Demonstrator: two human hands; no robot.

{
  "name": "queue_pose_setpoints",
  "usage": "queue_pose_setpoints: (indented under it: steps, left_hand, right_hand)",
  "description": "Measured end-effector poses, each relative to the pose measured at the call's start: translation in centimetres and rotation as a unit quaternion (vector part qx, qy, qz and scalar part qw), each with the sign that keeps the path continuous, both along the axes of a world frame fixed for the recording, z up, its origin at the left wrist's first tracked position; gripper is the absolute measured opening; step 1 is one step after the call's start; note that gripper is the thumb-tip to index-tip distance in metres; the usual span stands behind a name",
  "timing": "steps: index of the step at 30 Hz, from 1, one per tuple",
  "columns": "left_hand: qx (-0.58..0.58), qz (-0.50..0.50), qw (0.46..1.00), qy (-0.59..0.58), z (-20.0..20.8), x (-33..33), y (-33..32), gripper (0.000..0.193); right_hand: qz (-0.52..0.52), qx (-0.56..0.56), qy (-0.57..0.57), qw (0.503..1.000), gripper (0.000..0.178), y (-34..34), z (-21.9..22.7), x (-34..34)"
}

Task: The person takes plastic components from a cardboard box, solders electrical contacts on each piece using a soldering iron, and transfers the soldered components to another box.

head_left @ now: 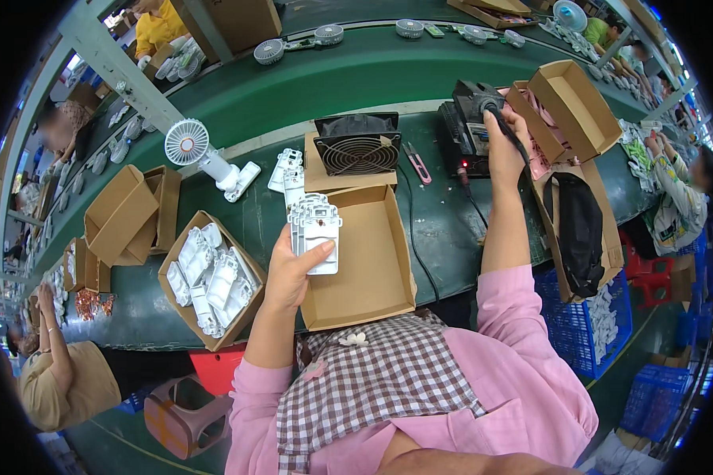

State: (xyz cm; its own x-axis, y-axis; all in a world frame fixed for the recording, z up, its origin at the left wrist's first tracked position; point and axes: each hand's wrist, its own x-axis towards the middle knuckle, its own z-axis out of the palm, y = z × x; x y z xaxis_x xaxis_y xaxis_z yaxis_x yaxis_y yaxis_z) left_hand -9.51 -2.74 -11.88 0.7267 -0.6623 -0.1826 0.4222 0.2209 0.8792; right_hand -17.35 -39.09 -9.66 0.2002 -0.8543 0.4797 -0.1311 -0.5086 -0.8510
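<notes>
My left hand [287,273] is closed around a small stack of white plastic housings [322,229], thumb across the front one. The stack is above the left part of a shallow cardboard box [372,273]. More white housings [287,170] lie just beyond it. At the back right, my right hand [509,150] is closed on a black corded handle [489,104], whose tip I cannot see. It is at the top of a black bench unit [455,131] with a lit red lamp. The cord runs down past my wrist.
A black fan [358,150] with a round grille stands behind the box, pink-handled snips [417,165] beside it. To the left are a white handheld fan [188,142] and a carton of white parts [210,336]. A black pouch [576,229] lies right. Behind runs a green conveyor [388,75].
</notes>
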Motion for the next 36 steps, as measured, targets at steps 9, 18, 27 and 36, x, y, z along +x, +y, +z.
queue_pose_setpoints:
  steps: [9,18,27,36]
  left_hand:
    - [0.108,0.175,0.939,-0.275,-0.7,0.9,-0.6,0.046]
    - [0.115,0.154,0.94,-0.281,-1.7,0.4,-1.7,0.049]
    - [0.03,0.092,0.976,-0.196,-0.9,-0.5,-4.0,0.048]
    - [0.276,-0.092,0.702,-0.65,1.3,1.3,-4.6,0.048]
  right_hand:
    - [-0.037,-0.127,-0.159,0.978,0.011,0.1,0.0,-2.0]
    - [0.276,0.151,-0.35,0.882,0.019,15.2,-2.6,-3.3]
    - [0.309,0.221,-0.314,0.87,0.012,17.8,-1.4,-5.4]
    - [0.338,0.181,-0.329,0.863,0.015,18.5,-0.9,-8.3]
